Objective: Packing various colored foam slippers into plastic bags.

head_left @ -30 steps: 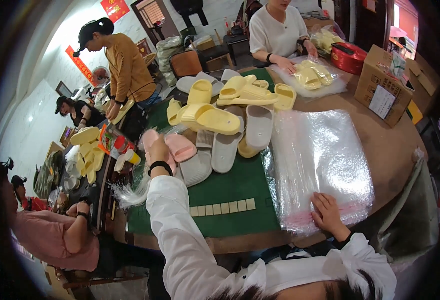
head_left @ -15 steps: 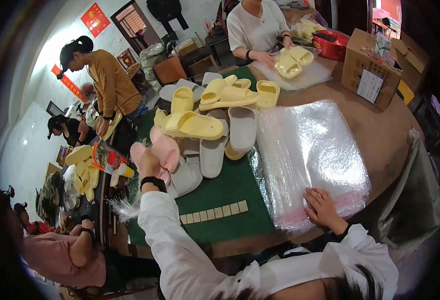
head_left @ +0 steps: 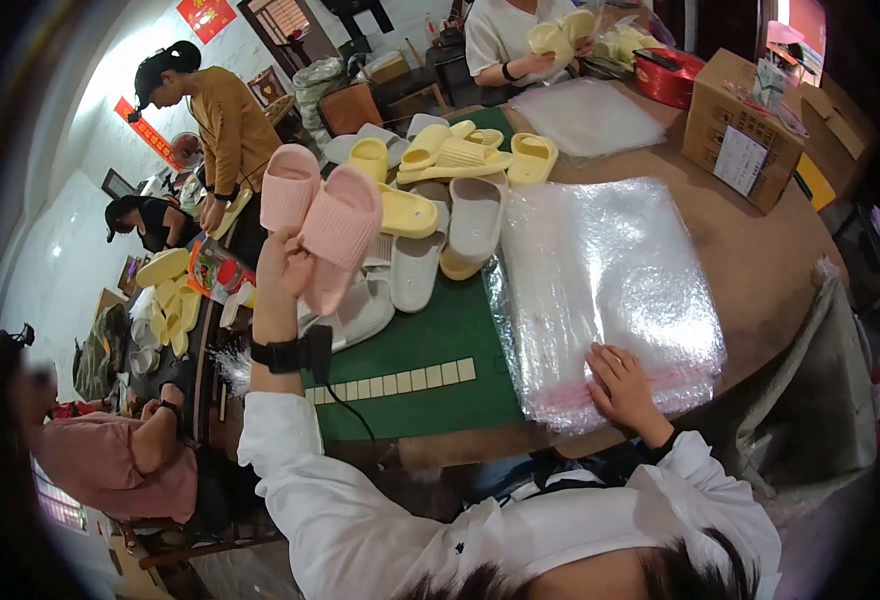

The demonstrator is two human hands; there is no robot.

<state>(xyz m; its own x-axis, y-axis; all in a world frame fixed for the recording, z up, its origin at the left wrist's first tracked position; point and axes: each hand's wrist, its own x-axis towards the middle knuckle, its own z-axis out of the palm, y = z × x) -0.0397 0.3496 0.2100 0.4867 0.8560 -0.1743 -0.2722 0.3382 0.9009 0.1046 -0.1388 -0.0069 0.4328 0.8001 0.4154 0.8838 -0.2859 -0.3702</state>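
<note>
Off the table on the left, my left hand [head_left: 285, 262] grips a pair of pink ribbed slippers [head_left: 345, 225], lifted with their open toes pointing up and away. Behind and below them lies a pile of yellow slippers [head_left: 468, 155] and grey slippers [head_left: 420, 265], partly hidden by the pink pair. My right hand [head_left: 623, 390] rests with fingers stretched out on the near edge of a stack of clear plastic bags [head_left: 610, 270]. A reddish-pink band runs along that edge of the bags.
A green mat [head_left: 400, 410] bears a row of pale squares. Across the brown table [head_left: 750, 290], a person in white holds yellow slippers [head_left: 560, 38] near flat clear bags [head_left: 588, 118]. A cardboard box [head_left: 743, 130] and red container [head_left: 665, 75] stand far right. Several people work at left.
My left hand has raised the pink slippers from the pile. My right hand stays on the bags. The person opposite has lifted the yellow slippers off the clear bags.
</note>
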